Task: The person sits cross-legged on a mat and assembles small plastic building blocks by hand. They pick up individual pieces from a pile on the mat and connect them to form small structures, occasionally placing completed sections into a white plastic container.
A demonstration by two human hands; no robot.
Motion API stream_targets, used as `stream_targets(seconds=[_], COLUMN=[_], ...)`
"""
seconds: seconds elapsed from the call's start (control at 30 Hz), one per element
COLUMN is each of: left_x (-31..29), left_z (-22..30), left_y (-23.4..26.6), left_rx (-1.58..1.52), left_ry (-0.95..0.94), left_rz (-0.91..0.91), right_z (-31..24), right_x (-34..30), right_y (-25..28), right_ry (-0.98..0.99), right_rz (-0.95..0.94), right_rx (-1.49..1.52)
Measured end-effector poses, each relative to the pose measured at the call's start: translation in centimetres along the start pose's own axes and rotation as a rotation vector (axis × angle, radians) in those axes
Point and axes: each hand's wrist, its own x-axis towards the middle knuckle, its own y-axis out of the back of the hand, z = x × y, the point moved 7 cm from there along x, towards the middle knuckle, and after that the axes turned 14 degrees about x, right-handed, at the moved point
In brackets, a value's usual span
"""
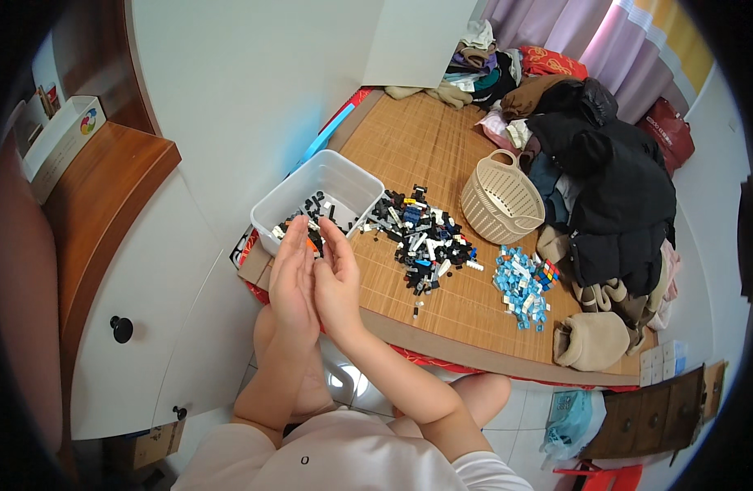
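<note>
My left hand (290,282) and my right hand (337,278) are cupped against each other, palms facing, at the near edge of a clear plastic bin (356,176). Their fingers are long and pressed together, and the hollow between them is mostly hidden, so what they hold, if anything, does not show. Inside the bin lie black, white and grey toy building bricks (317,204), with an orange one by my fingers. Right of the bin, a loose pile of mostly black, white and grey bricks (425,237) spreads over the bamboo mat (393,131).
A beige woven-look basket (501,200) stands beyond the pile. Nearer right are light-blue and white pieces (519,286) and a colourful puzzle cube (546,274). Dark clothes (613,196) heap at the far right. A white cabinet (147,327) with a wooden top borders the left.
</note>
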Motion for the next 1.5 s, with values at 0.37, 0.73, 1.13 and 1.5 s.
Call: stream_targets(seconds=[0.37, 0.73, 1.13, 1.5], left_x=[-2.3, -5.5, -5.7, -5.0], left_z=[-1.2, -11.4, -15.7, -18.6], left_y=[-3.4, -5.7, -5.8, -6.4], left_rx=[-0.043, 0.142, 0.247, 0.229], left_ry=[0.108, 0.422, 0.472, 0.548], left_rz=[-0.121, -0.301, -0.316, -0.323], right_z=[-2.1, -6.0, -4.8, -1.9], right_x=[-2.5, -9.7, -7.2, -6.5], right_y=[4.8, 19.4, 19.6, 24.3], right_ry=[0.013, -0.096, 0.191, -0.052], right_rz=[0.094, 0.207, 0.133, 0.457], right_rx=[-0.033, -0.797, -1.168, -0.399])
